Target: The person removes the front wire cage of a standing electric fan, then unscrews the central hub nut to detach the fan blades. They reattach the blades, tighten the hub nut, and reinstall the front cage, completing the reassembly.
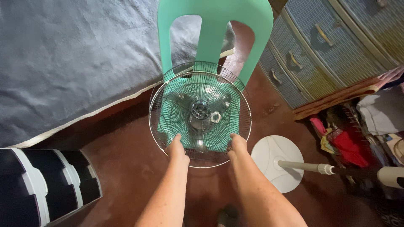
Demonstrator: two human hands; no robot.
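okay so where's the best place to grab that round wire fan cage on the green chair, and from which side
Probably the outer rim of the fan cage, from the near edge, where the left hand and right hand sit. It lies flat on the green chair, with thin wires.

A grey-blanketed bed (71, 59) spreads at ten o'clock. Blue woven drawers (324, 46) stand at two, a white round fan base (273, 162) at four, a dark plastic drawer unit (46, 185) at eight.

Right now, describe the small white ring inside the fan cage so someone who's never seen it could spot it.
Find the mint green plastic chair; on its seat lies a round wire fan cage, gripped by the left hand and right hand. Just right of the grey hub sits the white ring, the only white piece inside.
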